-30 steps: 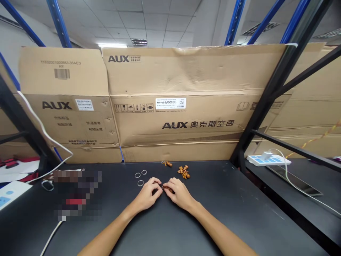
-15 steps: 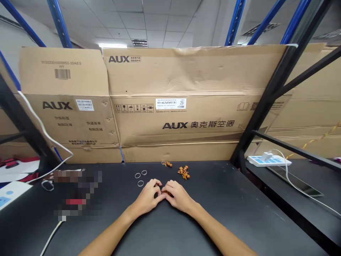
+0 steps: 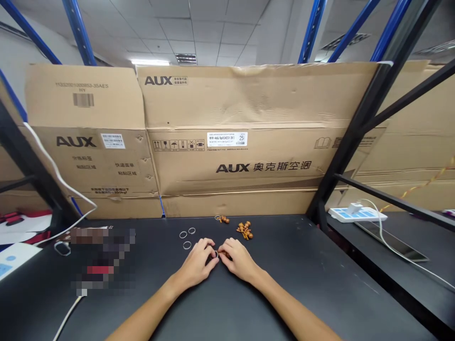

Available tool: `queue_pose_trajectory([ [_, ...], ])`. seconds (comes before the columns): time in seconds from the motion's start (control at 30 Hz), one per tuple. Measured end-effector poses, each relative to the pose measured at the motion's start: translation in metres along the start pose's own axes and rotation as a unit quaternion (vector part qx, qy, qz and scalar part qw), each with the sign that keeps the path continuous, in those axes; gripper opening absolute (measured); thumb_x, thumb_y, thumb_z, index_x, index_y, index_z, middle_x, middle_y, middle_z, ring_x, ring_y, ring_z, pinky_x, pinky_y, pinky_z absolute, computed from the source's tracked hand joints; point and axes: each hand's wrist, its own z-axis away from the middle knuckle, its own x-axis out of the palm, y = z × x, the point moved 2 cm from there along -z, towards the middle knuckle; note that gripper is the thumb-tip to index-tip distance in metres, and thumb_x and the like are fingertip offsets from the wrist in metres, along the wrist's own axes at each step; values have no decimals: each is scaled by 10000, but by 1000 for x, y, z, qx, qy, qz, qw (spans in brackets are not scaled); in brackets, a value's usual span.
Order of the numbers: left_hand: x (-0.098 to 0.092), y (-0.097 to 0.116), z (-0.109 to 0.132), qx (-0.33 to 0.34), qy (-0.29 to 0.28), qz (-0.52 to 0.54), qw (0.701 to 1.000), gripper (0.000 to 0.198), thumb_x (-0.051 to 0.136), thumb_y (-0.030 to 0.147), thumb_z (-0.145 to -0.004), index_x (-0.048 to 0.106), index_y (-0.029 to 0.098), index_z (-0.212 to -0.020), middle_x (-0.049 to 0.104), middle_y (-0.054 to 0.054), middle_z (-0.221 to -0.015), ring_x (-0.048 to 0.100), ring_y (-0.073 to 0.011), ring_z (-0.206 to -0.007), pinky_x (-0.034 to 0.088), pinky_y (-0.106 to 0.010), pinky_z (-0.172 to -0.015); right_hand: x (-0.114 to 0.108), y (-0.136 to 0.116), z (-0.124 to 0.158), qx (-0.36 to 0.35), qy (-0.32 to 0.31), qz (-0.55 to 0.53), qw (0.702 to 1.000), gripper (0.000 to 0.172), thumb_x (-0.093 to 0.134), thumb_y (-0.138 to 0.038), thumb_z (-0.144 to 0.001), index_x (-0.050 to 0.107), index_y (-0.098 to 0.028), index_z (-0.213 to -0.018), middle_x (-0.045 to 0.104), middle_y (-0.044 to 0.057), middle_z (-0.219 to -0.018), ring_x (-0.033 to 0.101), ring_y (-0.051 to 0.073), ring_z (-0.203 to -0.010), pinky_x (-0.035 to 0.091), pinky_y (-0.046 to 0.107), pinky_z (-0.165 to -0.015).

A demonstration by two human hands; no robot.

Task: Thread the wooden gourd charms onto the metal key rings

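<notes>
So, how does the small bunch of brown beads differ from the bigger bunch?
The small bunch of brown beads is clearly smaller than the bigger bunch. The small bunch lies stretched out, with a thin ring at its left end; the bigger bunch is a tight heap, with no ring visible. The small bunch also lies further left. Both rest on the black table.

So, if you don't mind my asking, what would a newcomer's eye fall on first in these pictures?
The large AUX cardboard cartons stand across the back of the black table and dominate the view. Below them, at the centre, the left hand and right hand meet over a small brown beaded piece, with a brown bead cluster and three metal rings just beyond.
</notes>
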Motion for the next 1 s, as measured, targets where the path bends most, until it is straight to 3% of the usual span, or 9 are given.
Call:
queue_pose_trajectory([
  [0.17, 3, -4, -1, -1, 9, -2, 1000, 107, 478, 174, -887, 578, 202, -861, 539, -69, -1086, 528, -215, -973, 452, -382, -888, 0, -3, 1, -28, -15, -21, 999, 107, 478, -172, -912, 578, -202, -893, 623, 33, -857, 530, 169, -774, 395, 291, -709],
  [0.3, 1, -2, -2, 15, -1, -4, 1000, 156, 447, 149, -898, 581, 203, -839, 540, -65, -1079, 526, -207, -984, 449, -374, -900, 2, 4, -1, 12, 0, 26, 1000, 138, 461, -192, -928, 588, -198, -877, 627, 46, -864, 529, 184, -799, 384, 302, -716],
  [0.4, -2, 2, -2, 22, -8, -9, 1000, 117, 476, 175, -894, 576, 205, -844, 537, -62, -1091, 522, -210, -992, 452, -381, -895, -1, 4, -1, 30, 7, 26, 999, 141, 463, -201, -930, 590, -198, -866, 628, 47, -852, 530, 187, -800, 388, 302, -723],
  [0.6, 0, 2, -1, 26, 13, -17, 999, 127, 470, 212, -911, 580, 200, -849, 548, -66, -1058, 530, -207, -953, 468, -379, -861, -3, -5, 0, -20, -26, -29, 999, 140, 455, -194, -935, 589, -205, -895, 646, 27, -874, 536, 165, -780, 396, 285, -723],
  [0.8, -2, 3, -1, 32, 1, -22, 999, 162, 445, 168, -914, 585, 205, -843, 543, -56, -1087, 527, -197, -974, 459, -362, -886, -5, 4, -2, 38, -3, 17, 999, 151, 467, -192, -929, 611, -207, -886, 653, 35, -853, 543, 185, -813, 390, 305, -747],
  [1.0, 0, 1, 0, 22, -2, -43, 999, 105, 490, 225, -899, 578, 203, -845, 542, -64, -1080, 530, -214, -972, 454, -386, -866, -4, 3, 0, 14, -18, -10, 1000, 170, 447, -217, -942, 616, -215, -943, 656, 39, -896, 553, 181, -825, 415, 305, -748],
])
